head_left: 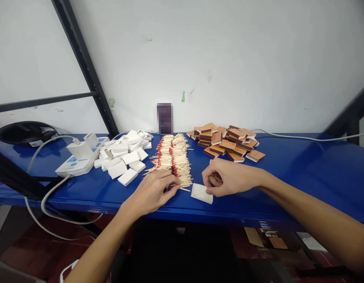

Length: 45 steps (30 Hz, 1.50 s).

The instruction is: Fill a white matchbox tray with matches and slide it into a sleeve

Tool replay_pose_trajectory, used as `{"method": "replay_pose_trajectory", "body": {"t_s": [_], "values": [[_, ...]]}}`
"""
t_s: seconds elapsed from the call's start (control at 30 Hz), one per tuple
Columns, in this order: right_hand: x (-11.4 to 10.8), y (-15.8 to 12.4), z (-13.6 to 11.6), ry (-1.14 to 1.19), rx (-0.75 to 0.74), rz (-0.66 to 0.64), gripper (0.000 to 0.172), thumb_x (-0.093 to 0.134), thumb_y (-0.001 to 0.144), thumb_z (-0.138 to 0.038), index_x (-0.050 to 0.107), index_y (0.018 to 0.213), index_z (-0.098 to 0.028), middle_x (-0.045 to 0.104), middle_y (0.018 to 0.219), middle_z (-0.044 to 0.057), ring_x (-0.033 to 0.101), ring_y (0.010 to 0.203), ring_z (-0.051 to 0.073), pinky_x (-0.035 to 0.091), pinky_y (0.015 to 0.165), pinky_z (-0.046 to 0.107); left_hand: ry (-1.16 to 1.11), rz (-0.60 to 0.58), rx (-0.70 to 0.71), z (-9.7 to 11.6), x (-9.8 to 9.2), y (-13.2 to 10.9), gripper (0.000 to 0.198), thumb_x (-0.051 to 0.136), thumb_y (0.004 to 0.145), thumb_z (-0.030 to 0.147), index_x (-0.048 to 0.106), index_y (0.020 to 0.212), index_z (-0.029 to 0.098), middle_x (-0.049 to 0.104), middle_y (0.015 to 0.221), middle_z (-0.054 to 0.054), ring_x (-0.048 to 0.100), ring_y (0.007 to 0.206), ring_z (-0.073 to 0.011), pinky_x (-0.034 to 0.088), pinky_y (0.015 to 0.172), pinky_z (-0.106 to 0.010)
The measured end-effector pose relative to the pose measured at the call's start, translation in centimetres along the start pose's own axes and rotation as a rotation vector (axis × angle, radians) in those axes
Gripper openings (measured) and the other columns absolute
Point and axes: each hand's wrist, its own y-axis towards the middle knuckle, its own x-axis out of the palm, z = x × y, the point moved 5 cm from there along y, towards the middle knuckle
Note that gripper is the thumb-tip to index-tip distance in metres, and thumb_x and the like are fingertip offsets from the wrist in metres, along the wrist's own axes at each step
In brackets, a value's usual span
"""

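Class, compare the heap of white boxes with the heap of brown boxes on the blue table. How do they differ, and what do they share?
Colour: the white heap is plain white; the brown heap is orange-brown. Side: the white heap lies left of the matchsticks, the brown heap right. Pose: the white heap is a loose jumble; the brown heap is partly stacked. Both are small flat boxes on the blue table.

One head-worn camera looks forward and down, close over the blue table (317, 169), facing the white wall (229, 59).
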Motion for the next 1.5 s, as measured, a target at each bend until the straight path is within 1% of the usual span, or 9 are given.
{"method": "replay_pose_trajectory", "body": {"t_s": [0.13, 0.3, 0.47, 0.77, 0.87, 1.03, 1.27, 1.37, 1.5], "values": [[-0.3, 0.4, -0.1, 0.039, -0.084, 0.128, 0.024, 0.062, 0.083, -0.034, 0.061, 0.065, -0.017, 0.040, 0.050, -0.007, 0.034, 0.047, 0.008, 0.028, 0.047, 0.023, 0.031, 0.072, 0.071, 0.2, -0.2, 0.0, 0.015, 0.053, 0.097, 0.023, 0.067, 0.094, 0.018, 0.061, 0.078, -0.003, 0.055, 0.073, -0.0145, 0.040, 0.066, -0.027], [0.8, 1.5, -1.1, 0.034, -0.221, 0.279, 0.023, 0.065, 0.086, -0.039, 0.067, 0.087, -0.017, 0.038, 0.051, -0.009, 0.033, 0.046, 0.007, 0.029, 0.048, 0.022, 0.138, 0.195, 0.193, 1.4, -0.3, 0.1, 0.013, 0.052, 0.097, 0.021, 0.065, 0.094, 0.017, 0.061, 0.078, -0.003, 0.054, 0.072, -0.0147, 0.041, 0.067, -0.028], [1.4, 1.8, -1.7, -0.051, -0.337, 0.308, 0.024, 0.060, 0.090, -0.032, 0.065, 0.074, -0.016, 0.041, 0.053, -0.007, 0.034, 0.047, 0.006, 0.029, 0.049, 0.021, 0.186, 0.276, 0.270, 2.2, 0.0, 0.3, 0.010, 0.055, 0.096, 0.021, 0.063, 0.092, 0.017, 0.060, 0.077, -0.002, 0.052, 0.070, -0.0145, 0.040, 0.064, -0.028], [1.3, 1.5, -1.6, -0.076, -0.288, 0.206, 0.017, 0.061, 0.089, -0.028, 0.067, 0.077, -0.016, 0.042, 0.053, -0.008, 0.036, 0.048, 0.006, 0.029, 0.050, 0.020, 0.179, 0.250, 0.317, 2.3, 0.2, 0.1, 0.009, 0.054, 0.097, 0.019, 0.062, 0.092, 0.017, 0.060, 0.073, -0.001, 0.053, 0.067, -0.0143, 0.040, 0.063, -0.028], [1.3, 1.6, -1.7, -0.102, -0.266, 0.181, 0.017, 0.059, 0.087, -0.024, 0.063, 0.073, -0.017, 0.040, 0.053, -0.008, 0.034, 0.049, 0.006, 0.029, 0.052, 0.021, 0.122, 0.219, 0.262, 2.1, 0.3, 0.3, 0.010, 0.053, 0.097, 0.020, 0.063, 0.094, 0.017, 0.063, 0.076, -0.001, 0.056, 0.069, -0.0137, 0.042, 0.065, -0.027], [0.3, 0.7, -0.9, -0.083, -0.158, 0.137, 0.008, 0.059, 0.079, -0.016, 0.061, 0.071, -0.017, 0.046, 0.055, -0.007, 0.038, 0.049, 0.006, 0.031, 0.051, 0.021, 0.003, 0.152, 0.040, 1.3, 0.1, 0.5, 0.011, 0.057, 0.094, 0.023, 0.065, 0.100, 0.018, 0.061, 0.071, 0.001, 0.055, 0.066, -0.0134, 0.041, 0.065, -0.026], [-0.2, -0.4, -0.7, -0.146, -0.152, 0.070, 0.008, 0.061, 0.077, -0.018, 0.064, 0.069, -0.017, 0.050, 0.058, -0.005, 0.045, 0.053, 0.008, 0.034, 0.055, 0.022, 0.006, 0.047, -0.036, 1.0, 0.3, 0.5, 0.006, 0.062, 0.085, 0.022, 0.067, 0.088, 0.020, 0.058, 0.080, -0.002, 0.055, 0.079, -0.0178, 0.040, 0.072, -0.031], [0.2, -0.1, -0.8, -0.195, -0.132, 0.044, 0.011, 0.063, 0.080, -0.025, 0.068, 0.074, -0.018, 0.051, 0.059, -0.005, 0.047, 0.054, 0.008, 0.034, 0.058, 0.024, 0.018, 0.008, -0.067, 0.8, 0.4, 0.4, 0.008, 0.059, 0.087, 0.022, 0.067, 0.086, 0.020, 0.057, 0.082, -0.003, 0.053, 0.083, -0.0187, 0.039, 0.075, -0.032], [0.6, 0.1, -0.9, -0.284, -0.087, 0.030, 0.028, 0.069, 0.080, -0.047, 0.072, 0.084, -0.020, 0.051, 0.061, -0.004, 0.046, 0.057, 0.010, 0.032, 0.064, 0.027, 0.008, -0.044, -0.085, 0.7, 0.8, 0.5, 0.012, 0.056, 0.089, 0.021, 0.067, 0.083, 0.021, 0.054, 0.081, -0.003, 0.051, 0.082, -0.0183, 0.038, 0.074, -0.032]]}}
